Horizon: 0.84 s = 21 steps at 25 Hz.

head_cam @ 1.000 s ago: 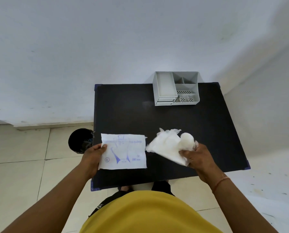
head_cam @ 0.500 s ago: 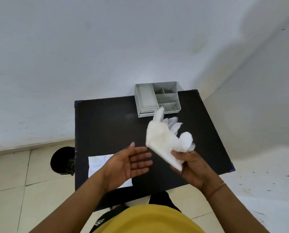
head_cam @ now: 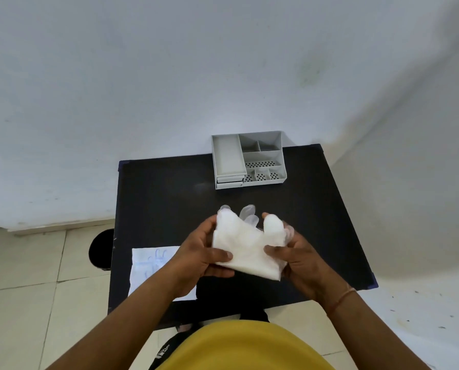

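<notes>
Whitewashed wall (head_cam: 169,76) backs a black rectangular desk (head_cam: 169,196), and a grey plastic organiser with several compartments (head_cam: 249,158) stands at the desk's far edge, right of its middle. A white paper wrapper printed in blue (head_cam: 148,265) lies flat near the left part of the near edge, partly hidden by the left forearm, and a round black bin (head_cam: 101,248) sits on the tiled floor just beside the desk's left edge. The thin, milky-white disposable gloves (head_cam: 247,247), limp and layered together, are held up over the near half of the desk, fingertips pointing toward the organiser. The left hand (head_cam: 204,252) pinches their left edge, thumb on top and fingers curled beneath; the right hand (head_cam: 295,260) pinches the right side the same way. The work looks like peeling one glove from the other. The layers cling, so a hard pull could tear the film, and a loose pinch could let a glove drop to the desk or the floor.
</notes>
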{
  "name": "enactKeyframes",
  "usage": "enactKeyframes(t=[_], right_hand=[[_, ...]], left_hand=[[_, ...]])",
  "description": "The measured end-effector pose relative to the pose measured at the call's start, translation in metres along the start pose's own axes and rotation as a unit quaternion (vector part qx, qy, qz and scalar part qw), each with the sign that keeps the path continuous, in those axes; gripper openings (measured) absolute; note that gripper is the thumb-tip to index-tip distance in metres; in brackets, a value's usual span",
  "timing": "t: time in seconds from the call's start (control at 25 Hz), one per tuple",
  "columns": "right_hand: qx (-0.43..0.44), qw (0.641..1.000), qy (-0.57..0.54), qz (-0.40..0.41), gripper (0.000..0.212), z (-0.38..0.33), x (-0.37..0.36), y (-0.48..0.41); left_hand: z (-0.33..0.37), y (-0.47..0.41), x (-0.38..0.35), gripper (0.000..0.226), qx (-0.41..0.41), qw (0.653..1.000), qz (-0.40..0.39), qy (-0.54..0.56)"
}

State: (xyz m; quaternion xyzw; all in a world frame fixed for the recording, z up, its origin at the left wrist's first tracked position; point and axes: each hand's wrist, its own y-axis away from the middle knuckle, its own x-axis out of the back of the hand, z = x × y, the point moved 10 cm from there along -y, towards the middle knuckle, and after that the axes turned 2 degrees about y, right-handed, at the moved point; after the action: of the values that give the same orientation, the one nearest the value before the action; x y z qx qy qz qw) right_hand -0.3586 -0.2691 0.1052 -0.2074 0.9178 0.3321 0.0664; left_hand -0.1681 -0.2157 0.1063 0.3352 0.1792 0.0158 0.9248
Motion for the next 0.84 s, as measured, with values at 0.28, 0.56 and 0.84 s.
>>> enactKeyframes(t=[0.28, 0.56, 0.84], right_hand=[[0.015, 0.998, -0.004, -0.068, 0.028, -0.063, 0.012, -0.004], [0.018, 0.995, -0.049, -0.089, 0.069, -0.102, 0.042, -0.028], [-0.012, 0.988, 0.036, -0.149, 0.042, -0.111, 0.053, -0.041]], left_hand=[[0.037, -0.005, -0.031, 0.047, -0.090, 0.995, 0.021, -0.036], [0.062, -0.007, -0.062, 0.040, -0.161, 0.984, 0.071, 0.001], [0.069, 0.008, -0.087, 0.031, -0.168, 0.981, 0.092, -0.013]])
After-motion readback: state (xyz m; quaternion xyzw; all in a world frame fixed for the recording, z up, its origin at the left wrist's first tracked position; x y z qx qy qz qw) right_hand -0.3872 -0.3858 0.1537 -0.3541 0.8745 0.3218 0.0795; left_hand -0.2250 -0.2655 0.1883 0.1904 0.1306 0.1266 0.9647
